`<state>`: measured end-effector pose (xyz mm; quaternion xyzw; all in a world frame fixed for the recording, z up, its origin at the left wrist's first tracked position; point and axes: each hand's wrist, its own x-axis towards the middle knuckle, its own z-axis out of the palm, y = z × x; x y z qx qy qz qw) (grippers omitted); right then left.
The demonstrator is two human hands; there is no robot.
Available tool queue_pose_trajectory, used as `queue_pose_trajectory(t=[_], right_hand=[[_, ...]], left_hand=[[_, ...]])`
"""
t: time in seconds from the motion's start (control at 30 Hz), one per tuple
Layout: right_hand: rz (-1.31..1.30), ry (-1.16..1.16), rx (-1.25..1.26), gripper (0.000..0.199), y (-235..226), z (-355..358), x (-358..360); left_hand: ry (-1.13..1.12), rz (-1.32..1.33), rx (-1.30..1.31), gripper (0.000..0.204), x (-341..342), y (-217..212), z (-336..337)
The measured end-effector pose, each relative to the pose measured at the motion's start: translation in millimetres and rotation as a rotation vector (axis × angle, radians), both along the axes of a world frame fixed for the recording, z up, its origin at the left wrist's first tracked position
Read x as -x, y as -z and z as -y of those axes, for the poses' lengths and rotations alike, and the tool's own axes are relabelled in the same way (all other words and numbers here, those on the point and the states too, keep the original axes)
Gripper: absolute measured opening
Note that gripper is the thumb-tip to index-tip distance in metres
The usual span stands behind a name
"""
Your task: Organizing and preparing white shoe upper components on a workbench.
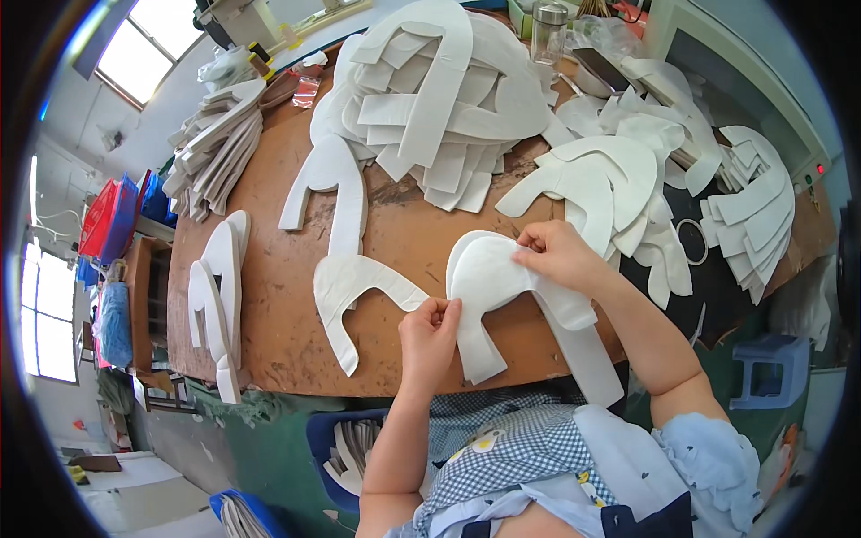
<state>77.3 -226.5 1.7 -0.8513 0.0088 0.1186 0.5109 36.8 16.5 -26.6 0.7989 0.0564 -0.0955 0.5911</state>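
By the windows on the far left stand red and blue plastic crates (pixel 112 215), just off the end of the worn brown wooden worktable (pixel 269 260). At that end of the table two long white curved fabric cut-outs (pixel 220 296) lie side by side, and behind them a fanned stack of pale grey-white cut pieces (pixel 215 143) leans toward the wall.

Nearer the middle, a single white horseshoe-shaped fabric piece (pixel 354 287) lies flat on the wood, its two legs pointing toward the person. Beyond it rises a big loose heap of white cut panels (pixel 430 90), with a clear glass jar with a metal lid (pixel 549 31) standing behind.

The person's left hand (pixel 429 336) sits at the table's near edge, thumb and fingers pinched shut on the lower left edge of a white padded horseshoe-shaped piece (pixel 489 287). That piece is held just above the table in front of the person, its legs hanging over the edge toward the checked apron. The right hand (pixel 558 255) grips the same piece at its upper right edge, fingers closed over the top.

To the right lies another spread pile of white curved pieces (pixel 619 179), then a neat overlapping stack of white strips (pixel 753 215) on a dark surface. A pale blue plastic stool (pixel 771 368) stands on the floor beyond.
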Motion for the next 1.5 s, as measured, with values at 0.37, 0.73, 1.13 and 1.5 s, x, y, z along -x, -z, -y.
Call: queue_pose_trajectory(t=[0.37,0.73,1.13,1.5], right_hand=[[0.068,0.007,0.119,0.026,18,-8,-29],[0.062,0.025,0.150,0.027,22,-11,-31],[0.123,-0.056,0.281,0.030,21,-11,-37],[0.141,-0.053,0.341,0.028,22,-14,-33]], left_hand=[[-0.061,0.076,-0.213,0.025,-14,-1,8],[-0.056,0.023,-0.211,0.026,-16,-4,9],[0.003,-0.070,-0.011,0.040,14,-11,-3],[0.112,-0.014,-0.443,0.051,13,-21,2]])
